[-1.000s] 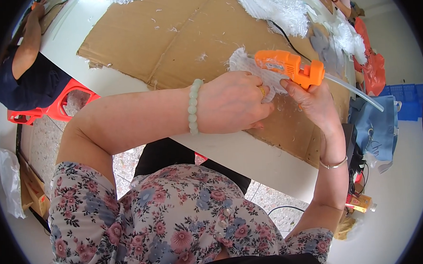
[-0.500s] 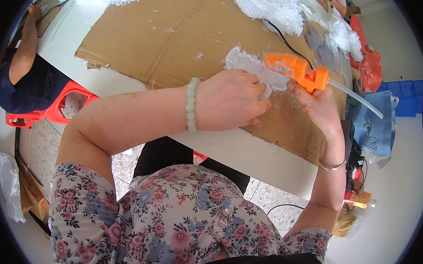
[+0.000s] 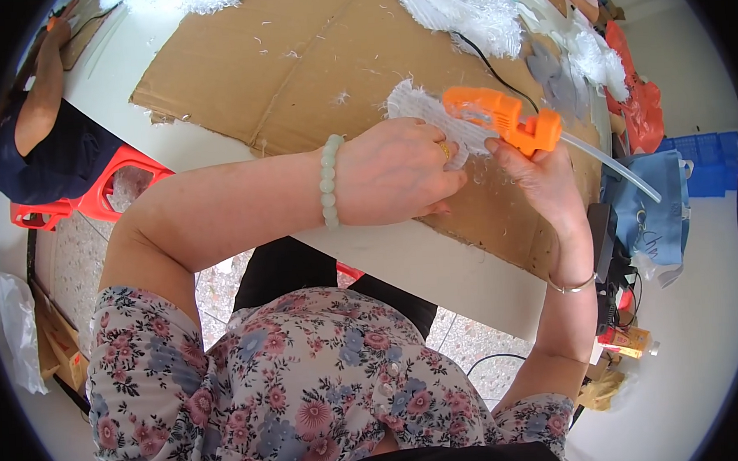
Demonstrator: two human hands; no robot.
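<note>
My right hand (image 3: 545, 181) is wrapped round the grip of an orange hot glue gun (image 3: 486, 110), whose nose points left over the work. A long translucent glue stick (image 3: 615, 169) juts from its rear. My left hand (image 3: 393, 172), back turned up, is closed on a white fringed piece of fabric (image 3: 414, 105), and its fingertips are partly hidden. The gun's front end is held over the right part of this piece; whether they touch cannot be made out. Under both hands lies a brown cardboard sheet (image 3: 239, 80).
A black cord (image 3: 485, 59) crosses the cardboard. White fringed pieces (image 3: 466, 12) are heaped at the back, beside grey pieces (image 3: 556, 74). A co-worker (image 3: 44, 154) sits at the left on a red stool (image 3: 120, 177). At right hang a blue bag (image 3: 648, 210) and a red bag (image 3: 644, 107).
The glue gun and my right hand have shifted slightly left and up, further over the white piece. My left hand has moved a little left, still gripping it.
</note>
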